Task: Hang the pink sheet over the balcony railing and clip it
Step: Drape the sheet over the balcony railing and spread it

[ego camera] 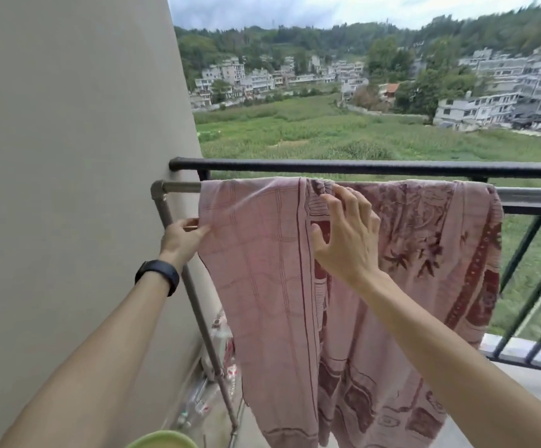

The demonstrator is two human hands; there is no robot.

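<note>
Far left: plain wall.

Left hand, dark band on the wrist, pinches the left edge of the pink sheet between thumb and fingertips, just beside the slanting leg of the grey pipe.

The sheet is draped over the pipe's top bar, just under the black railing, and its folds hang unevenly toward the floor.

Right hand has its fingers spread and straight, with the fingertips at a bunched fold near the top. It grips nothing.

Step in hand, as I judge it: spreading. To do it well, draw the pinched edge left along the bar while the flat hand smooths the bunch rightward. Keep both drops similar so the sheet doesn't slide off.

Around: bottles on the floor by the wall, and a green rim at the bottom edge.

In the way: no clip is visible, so one must be fetched. The pipe's leg crowds the left hand.
</note>
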